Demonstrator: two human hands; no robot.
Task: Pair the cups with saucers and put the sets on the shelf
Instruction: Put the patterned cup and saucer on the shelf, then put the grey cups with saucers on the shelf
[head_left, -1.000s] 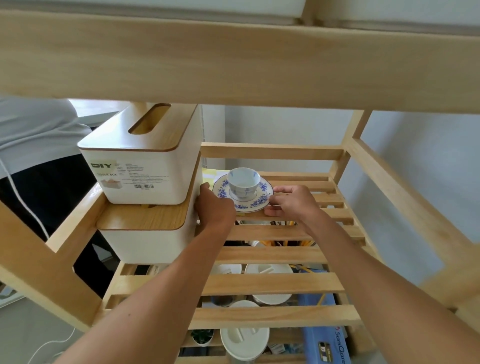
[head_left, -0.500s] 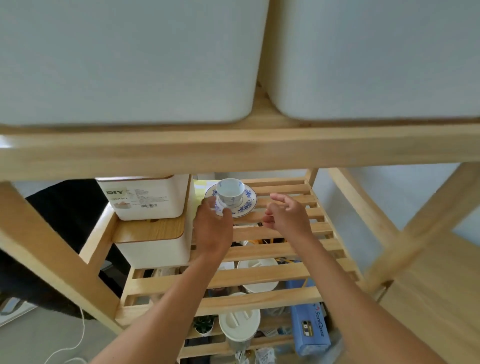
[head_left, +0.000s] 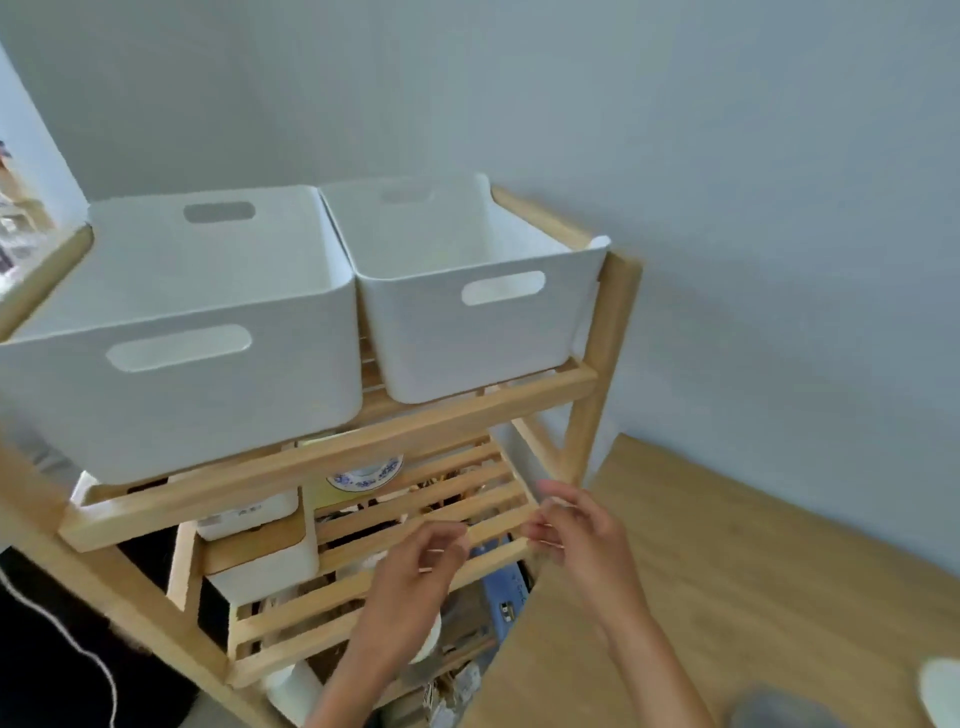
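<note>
A white saucer with a blue flower rim (head_left: 366, 475) rests on the slatted middle shelf (head_left: 457, 512) of the wooden rack; the top rail hides most of it and the cup on it. My left hand (head_left: 423, 566) hovers in front of that shelf with fingers loosely curled and nothing in them. My right hand (head_left: 579, 530) is beside the shelf's right front corner, fingers apart and empty. Both hands are well clear of the saucer.
Two white plastic bins (head_left: 192, 322) (head_left: 467, 291) stand on the top shelf. Stacked white boxes with wooden lids (head_left: 260, 545) fill the middle shelf's left side. Lower shelves hold white lidded jars and a blue box (head_left: 506, 597). A wooden tabletop (head_left: 727, 597) lies at right.
Both hands have let go of the cup and saucer and drawn back toward me. My head has risen, so the top bins are now seen from above.
</note>
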